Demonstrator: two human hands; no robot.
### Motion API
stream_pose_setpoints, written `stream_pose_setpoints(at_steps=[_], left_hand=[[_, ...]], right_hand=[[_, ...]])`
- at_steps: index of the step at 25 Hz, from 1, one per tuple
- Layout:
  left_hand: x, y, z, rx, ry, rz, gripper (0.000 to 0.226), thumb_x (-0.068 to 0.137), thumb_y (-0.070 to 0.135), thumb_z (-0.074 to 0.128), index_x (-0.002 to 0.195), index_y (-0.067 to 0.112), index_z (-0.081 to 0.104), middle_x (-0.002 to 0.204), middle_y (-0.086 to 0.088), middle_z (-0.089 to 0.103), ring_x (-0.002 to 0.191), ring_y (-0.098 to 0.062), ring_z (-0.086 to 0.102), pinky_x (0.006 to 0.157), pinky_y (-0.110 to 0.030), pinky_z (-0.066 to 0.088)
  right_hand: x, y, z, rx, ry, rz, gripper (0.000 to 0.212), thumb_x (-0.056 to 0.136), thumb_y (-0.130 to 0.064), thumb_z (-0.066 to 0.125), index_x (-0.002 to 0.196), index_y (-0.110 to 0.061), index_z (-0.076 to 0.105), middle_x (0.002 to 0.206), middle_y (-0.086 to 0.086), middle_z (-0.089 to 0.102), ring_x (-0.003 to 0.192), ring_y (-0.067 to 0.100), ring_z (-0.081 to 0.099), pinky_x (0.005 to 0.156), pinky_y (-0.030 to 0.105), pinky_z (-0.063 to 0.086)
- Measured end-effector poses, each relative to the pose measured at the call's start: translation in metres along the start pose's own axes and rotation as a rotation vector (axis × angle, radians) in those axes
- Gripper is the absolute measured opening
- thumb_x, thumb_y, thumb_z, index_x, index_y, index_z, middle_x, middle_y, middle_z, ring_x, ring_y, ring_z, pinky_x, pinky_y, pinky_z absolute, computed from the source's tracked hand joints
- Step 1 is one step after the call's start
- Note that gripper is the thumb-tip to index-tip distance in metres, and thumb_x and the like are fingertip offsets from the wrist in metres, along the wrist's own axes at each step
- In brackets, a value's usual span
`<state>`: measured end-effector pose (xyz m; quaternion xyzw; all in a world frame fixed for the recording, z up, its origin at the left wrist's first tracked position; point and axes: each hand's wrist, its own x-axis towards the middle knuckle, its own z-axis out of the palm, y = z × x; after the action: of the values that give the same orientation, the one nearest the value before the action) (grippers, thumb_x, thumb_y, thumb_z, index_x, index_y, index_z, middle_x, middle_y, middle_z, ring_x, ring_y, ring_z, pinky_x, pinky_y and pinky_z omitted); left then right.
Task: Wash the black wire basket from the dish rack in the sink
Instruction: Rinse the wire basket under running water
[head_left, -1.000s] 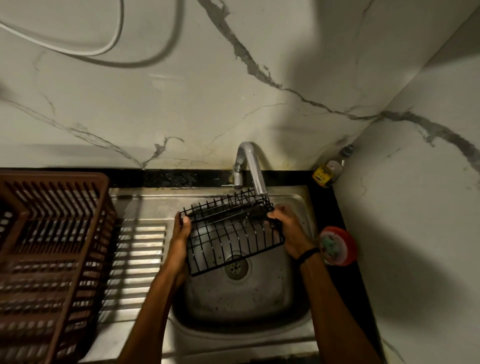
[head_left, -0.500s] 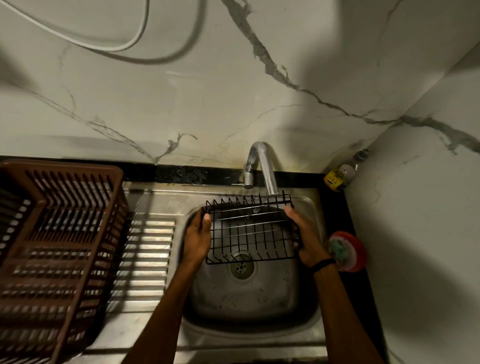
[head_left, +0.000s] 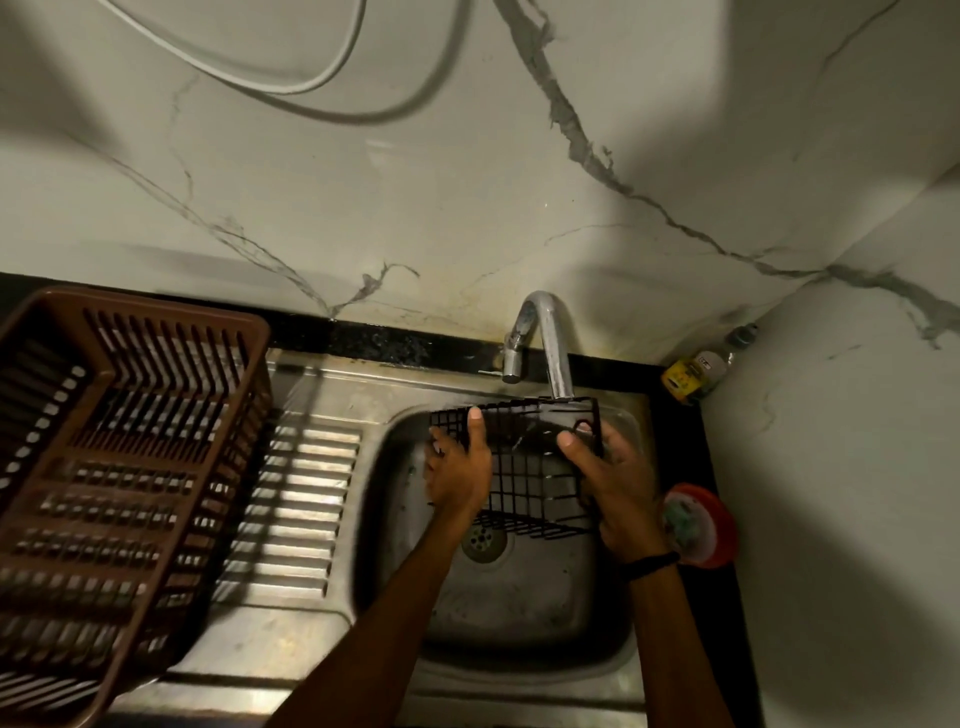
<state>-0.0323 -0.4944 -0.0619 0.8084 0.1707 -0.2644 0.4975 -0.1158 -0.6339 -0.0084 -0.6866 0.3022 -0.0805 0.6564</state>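
The black wire basket (head_left: 530, 467) hangs over the steel sink (head_left: 498, 613), right under the chrome tap (head_left: 550, 343). My left hand (head_left: 460, 473) grips its left side, thumb hooked over the top rim. My right hand (head_left: 608, 483) grips its right side, thumb on the inside and fingers behind the wires. The basket is tipped, its bottom grid facing me above the drain (head_left: 484, 540). The brown plastic dish rack (head_left: 104, 493) stands at the left on the draining board.
A ribbed steel draining board (head_left: 301, 509) lies between rack and basin. A red round scrubber dish (head_left: 701, 525) sits on the black counter right of the sink. A small yellow-labelled bottle (head_left: 696, 371) stands in the back corner. Marble walls close in behind and on the right.
The basket has tipped up from lying flat-ish to a more upright pose under the tap. Both hands shifted their hold along its sides, thumbs now over the rim.
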Motion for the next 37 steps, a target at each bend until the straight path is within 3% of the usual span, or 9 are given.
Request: stream_pose_setpoints(at_steps=[2, 5, 8, 13, 16, 18, 22, 29, 37], left_hand=[[0.020, -0.025, 0.013, -0.204, -0.122, -0.014, 0.112, 0.073, 0.101, 0.016, 0.157, 0.029, 0.033, 0.159, -0.012, 0.040, 0.146, -0.035, 0.038, 0.119, -0.060, 0.027], [-0.035, -0.002, -0.019, -0.535, -0.316, -0.075, 0.076, 0.091, 0.084, 0.026, 0.126, 0.031, 0.069, 0.122, -0.002, 0.073, 0.117, -0.022, 0.066, 0.100, -0.045, 0.051], [-0.067, -0.002, -0.047, -0.599, -0.293, -0.127, 0.055, 0.101, 0.065, 0.027, 0.103, 0.032, 0.071, 0.086, 0.009, 0.076, 0.088, -0.010, 0.068, 0.070, -0.030, 0.051], [-0.091, -0.017, -0.062, -0.426, -0.092, -0.079, 0.108, 0.068, 0.087, 0.065, 0.149, 0.018, 0.043, 0.143, -0.007, 0.057, 0.128, -0.027, 0.056, 0.108, -0.051, 0.045], [-0.083, -0.023, -0.069, -0.439, -0.114, -0.103, 0.134, 0.047, 0.081, 0.084, 0.147, 0.005, 0.039, 0.136, -0.017, 0.060, 0.118, -0.035, 0.063, 0.102, -0.053, 0.051], [-0.070, -0.028, -0.076, -0.399, -0.139, -0.131, 0.118, 0.048, 0.069, 0.090, 0.138, 0.005, 0.052, 0.118, -0.014, 0.070, 0.105, -0.028, 0.070, 0.089, -0.044, 0.059], [-0.068, -0.038, -0.083, -0.172, -0.084, -0.054, 0.031, 0.080, 0.036, 0.081, 0.099, 0.018, 0.063, 0.091, -0.001, 0.071, 0.089, -0.021, 0.067, 0.069, -0.028, 0.053], [-0.049, -0.077, -0.110, -0.341, -0.264, -0.132, 0.043, 0.083, 0.044, 0.070, 0.102, 0.006, 0.074, 0.096, -0.022, 0.075, 0.082, -0.035, 0.069, 0.073, -0.040, 0.052], [-0.028, -0.087, -0.106, -0.314, -0.348, -0.189, 0.044, 0.100, 0.043, 0.045, 0.126, 0.012, 0.061, 0.108, -0.019, 0.076, 0.092, -0.036, 0.071, 0.075, -0.037, 0.047]], right_hand=[[-0.014, -0.010, 0.012, -0.077, -0.001, -0.047, 0.032, 0.081, -0.029, 0.079, 0.111, -0.027, 0.069, 0.107, -0.005, 0.074, 0.100, 0.011, 0.070, 0.086, 0.037, 0.058], [-0.038, -0.018, 0.030, -0.153, -0.048, -0.110, 0.032, 0.082, -0.021, 0.078, 0.112, -0.026, 0.067, 0.104, -0.009, 0.073, 0.095, 0.004, 0.069, 0.076, 0.023, 0.058], [-0.056, -0.013, 0.048, -0.268, -0.077, -0.083, 0.035, 0.084, -0.033, 0.076, 0.115, -0.035, 0.062, 0.102, -0.019, 0.069, 0.096, -0.007, 0.064, 0.076, 0.019, 0.054], [-0.099, 0.001, 0.097, -0.508, -0.079, -0.162, 0.023, 0.096, -0.029, 0.060, 0.112, -0.043, 0.053, 0.087, -0.016, 0.065, 0.075, -0.008, 0.061, 0.064, 0.007, 0.046], [-0.116, 0.009, 0.114, -0.661, -0.097, -0.230, 0.033, 0.094, -0.027, 0.062, 0.126, -0.026, 0.054, 0.091, -0.013, 0.066, 0.075, -0.001, 0.062, 0.069, 0.012, 0.052], [-0.118, 0.006, 0.112, -0.605, -0.194, -0.197, 0.030, 0.094, -0.026, 0.063, 0.122, -0.022, 0.055, 0.093, -0.015, 0.064, 0.078, -0.001, 0.061, 0.072, 0.013, 0.053], [-0.107, -0.009, 0.077, -0.598, -0.412, -0.206, 0.012, 0.098, -0.020, 0.057, 0.099, -0.015, 0.068, 0.085, -0.007, 0.067, 0.071, 0.004, 0.063, 0.068, 0.018, 0.055], [0.010, 0.001, 0.015, -0.544, 0.133, 0.024, 0.028, 0.091, -0.046, 0.062, 0.079, -0.021, 0.062, 0.075, 0.001, 0.065, 0.074, 0.018, 0.064, 0.070, 0.035, 0.054], [0.114, 0.019, 0.050, -0.769, 0.019, -0.032, 0.085, 0.063, -0.079, 0.069, 0.126, -0.025, 0.051, 0.107, -0.008, 0.052, 0.091, 0.009, 0.055, 0.058, 0.009, 0.035]])
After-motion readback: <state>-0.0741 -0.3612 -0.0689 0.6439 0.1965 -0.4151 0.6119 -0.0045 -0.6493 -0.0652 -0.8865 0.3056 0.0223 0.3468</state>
